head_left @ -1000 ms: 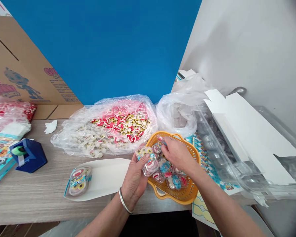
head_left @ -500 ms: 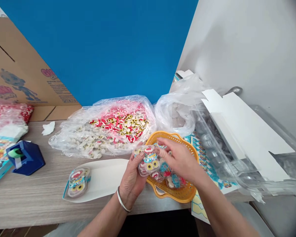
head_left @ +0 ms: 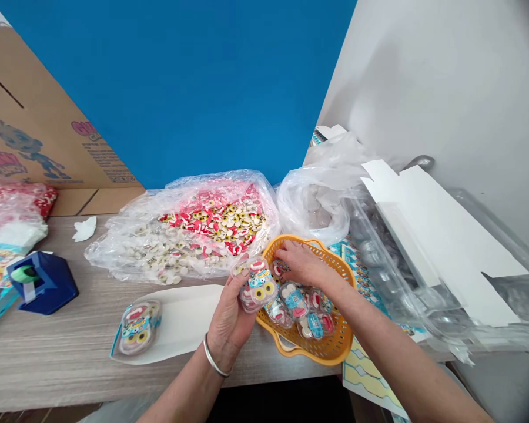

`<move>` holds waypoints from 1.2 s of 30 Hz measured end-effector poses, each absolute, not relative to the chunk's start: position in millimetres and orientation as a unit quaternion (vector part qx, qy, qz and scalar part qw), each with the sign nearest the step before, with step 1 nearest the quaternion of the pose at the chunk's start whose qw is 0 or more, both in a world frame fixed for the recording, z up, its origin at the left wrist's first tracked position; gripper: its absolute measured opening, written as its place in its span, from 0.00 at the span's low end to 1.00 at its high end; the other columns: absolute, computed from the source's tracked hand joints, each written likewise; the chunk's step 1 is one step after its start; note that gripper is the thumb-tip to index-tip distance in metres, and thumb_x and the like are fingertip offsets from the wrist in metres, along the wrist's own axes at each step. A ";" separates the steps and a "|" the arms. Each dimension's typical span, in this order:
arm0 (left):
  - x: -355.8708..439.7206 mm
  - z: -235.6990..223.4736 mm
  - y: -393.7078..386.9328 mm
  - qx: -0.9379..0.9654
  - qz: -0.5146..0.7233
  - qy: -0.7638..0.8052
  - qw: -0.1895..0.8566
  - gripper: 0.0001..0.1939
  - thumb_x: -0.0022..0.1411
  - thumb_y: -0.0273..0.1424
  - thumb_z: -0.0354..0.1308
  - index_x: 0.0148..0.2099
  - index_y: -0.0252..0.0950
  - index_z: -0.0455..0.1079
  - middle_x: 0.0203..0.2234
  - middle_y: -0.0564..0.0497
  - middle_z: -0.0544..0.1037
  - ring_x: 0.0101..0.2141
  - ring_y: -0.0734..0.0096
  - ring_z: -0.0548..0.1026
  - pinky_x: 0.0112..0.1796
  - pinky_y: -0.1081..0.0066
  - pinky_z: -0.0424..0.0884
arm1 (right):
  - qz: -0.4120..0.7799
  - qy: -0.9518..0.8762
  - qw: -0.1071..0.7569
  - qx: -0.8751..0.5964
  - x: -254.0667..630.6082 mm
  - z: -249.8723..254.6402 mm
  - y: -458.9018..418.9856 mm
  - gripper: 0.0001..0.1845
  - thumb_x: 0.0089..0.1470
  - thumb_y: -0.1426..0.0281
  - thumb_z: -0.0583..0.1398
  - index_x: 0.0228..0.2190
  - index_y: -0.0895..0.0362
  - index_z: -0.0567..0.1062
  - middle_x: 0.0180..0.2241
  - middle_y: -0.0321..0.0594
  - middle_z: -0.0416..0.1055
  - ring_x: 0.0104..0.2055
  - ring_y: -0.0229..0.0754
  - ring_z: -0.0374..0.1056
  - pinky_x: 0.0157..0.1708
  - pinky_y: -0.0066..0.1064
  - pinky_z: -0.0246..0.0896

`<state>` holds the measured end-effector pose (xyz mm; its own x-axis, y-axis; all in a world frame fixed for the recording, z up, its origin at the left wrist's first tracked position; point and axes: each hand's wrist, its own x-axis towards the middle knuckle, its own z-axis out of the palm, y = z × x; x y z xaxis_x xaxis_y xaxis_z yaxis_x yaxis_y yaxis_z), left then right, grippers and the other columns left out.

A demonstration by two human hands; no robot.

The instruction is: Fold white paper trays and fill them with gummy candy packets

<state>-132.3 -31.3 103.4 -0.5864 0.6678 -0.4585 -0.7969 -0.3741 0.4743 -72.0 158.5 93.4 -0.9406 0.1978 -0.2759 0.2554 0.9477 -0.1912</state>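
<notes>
In my left hand (head_left: 231, 320) is a clear plastic candy pack (head_left: 257, 288) with a blue label, yellow-ringed eye shapes and red-and-white lip shapes; what seems to be another pack lies behind it. My right hand (head_left: 303, 263) reaches into the orange basket (head_left: 344, 346), its bent fingers around a candy pack near the back left side, which they partly hide. Several similar packs (head_left: 294, 299) lie loose in the basket, below that hand. Left of my left hand, a white paper tray (head_left: 185, 314) carries candy packs (head_left: 137, 329) at its left end.
Behind the hands lies a clear bag of loose gummies (head_left: 216, 226). A blue tape dispenser (head_left: 48, 282) stands at left, near a cardboard box (head_left: 39, 129). On the right are clear plastic trays (head_left: 379, 258), a white folded card (head_left: 449, 235) and printed sheets (head_left: 370, 376).
My right hand has left the pack in my left hand and moved back into the basket. My left hand, still holding its packs, has shifted slightly left.
</notes>
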 end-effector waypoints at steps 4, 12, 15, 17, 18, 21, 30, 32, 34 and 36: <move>-133.1 101.2 -33.0 -0.078 0.821 0.344 0.449 0.26 0.58 0.29 0.68 0.58 0.36 0.71 0.47 0.45 0.81 0.43 0.60 0.81 0.45 0.65 0.77 | -0.141 0.975 0.091 0.147 -68.6 94.8 160.3 0.18 0.50 0.69 0.68 0.43 0.59 0.74 0.45 0.48 0.74 0.50 0.50 0.69 0.48 0.37 0.58; -128.9 104.8 -30.8 -0.053 0.842 0.349 0.409 0.32 0.55 0.27 0.71 0.61 0.40 0.67 0.47 0.47 0.81 0.44 0.60 0.80 0.48 0.62 0.74 | -0.577 0.744 -0.158 0.298 -47.6 124.1 133.5 0.17 0.57 0.55 0.62 0.39 0.55 0.73 0.30 0.37 0.76 0.31 0.42 0.71 0.31 0.31 0.63; -124.4 106.2 -26.7 -0.038 0.850 0.334 0.406 0.30 0.56 0.28 0.71 0.59 0.39 0.68 0.46 0.47 0.81 0.46 0.59 0.80 0.49 0.62 0.73 | -0.660 0.675 -0.162 0.288 -45.4 125.8 98.7 0.21 0.53 0.51 0.64 0.37 0.56 0.75 0.30 0.38 0.76 0.31 0.42 0.71 0.31 0.32 0.66; -121.4 105.1 -24.7 -0.036 0.853 0.313 0.417 0.27 0.58 0.29 0.70 0.58 0.38 0.69 0.47 0.47 0.81 0.47 0.59 0.79 0.50 0.63 0.73 | -0.611 0.703 -0.193 0.309 -46.0 121.9 80.3 0.19 0.55 0.51 0.63 0.35 0.56 0.75 0.31 0.39 0.76 0.32 0.43 0.70 0.32 0.33 0.67; -119.9 104.2 -24.1 -0.040 0.853 0.302 0.424 0.25 0.58 0.30 0.69 0.57 0.38 0.70 0.47 0.47 0.80 0.48 0.60 0.79 0.51 0.64 0.72 | -0.573 0.724 -0.213 0.320 -46.5 119.7 73.7 0.19 0.57 0.52 0.61 0.35 0.56 0.75 0.33 0.40 0.76 0.34 0.43 0.70 0.34 0.34 0.67; -115.6 102.9 -23.8 -0.054 0.850 0.280 0.442 0.22 0.59 0.33 0.69 0.54 0.37 0.72 0.49 0.47 0.80 0.51 0.60 0.77 0.53 0.64 0.72 | -0.472 0.776 -0.262 0.325 -47.6 118.0 62.1 0.16 0.61 0.57 0.58 0.40 0.56 0.75 0.40 0.43 0.76 0.42 0.46 0.70 0.43 0.37 0.67; -122.9 105.0 -35.9 -0.074 0.822 0.266 0.498 0.17 0.58 0.35 0.69 0.49 0.36 0.74 0.43 0.48 0.82 0.41 0.63 0.81 0.50 0.60 0.77 | -0.472 0.822 -0.207 0.244 -30.9 135.5 83.7 0.24 0.68 0.58 0.48 0.56 0.54 0.71 0.55 0.46 0.72 0.56 0.46 0.68 0.56 0.41 0.63; -127.5 104.7 -38.9 -0.080 0.821 0.273 0.495 0.17 0.59 0.35 0.69 0.48 0.37 0.74 0.40 0.48 0.82 0.37 0.64 0.81 0.46 0.60 0.79 | -0.378 0.864 -0.167 0.288 -19.9 130.7 95.1 0.23 0.67 0.58 0.50 0.54 0.56 0.73 0.53 0.49 0.74 0.55 0.49 0.69 0.54 0.44 0.63; -130.5 104.8 -40.5 -0.077 0.827 0.277 0.484 0.17 0.57 0.35 0.71 0.46 0.36 0.75 0.39 0.48 0.83 0.36 0.63 0.81 0.45 0.60 0.80 | -0.228 0.916 -0.088 0.320 -9.6 122.4 99.5 0.20 0.63 0.58 0.57 0.48 0.58 0.77 0.50 0.52 0.75 0.57 0.56 0.66 0.56 0.50 0.59; -131.5 105.0 -40.8 -0.066 0.832 0.283 0.473 0.18 0.54 0.35 0.72 0.45 0.36 0.75 0.39 0.47 0.83 0.36 0.63 0.81 0.44 0.60 0.80 | -0.103 0.942 -0.013 0.320 -2.4 112.9 95.6 0.19 0.57 0.60 0.63 0.45 0.60 0.79 0.53 0.56 0.73 0.62 0.63 0.60 0.59 0.56 0.52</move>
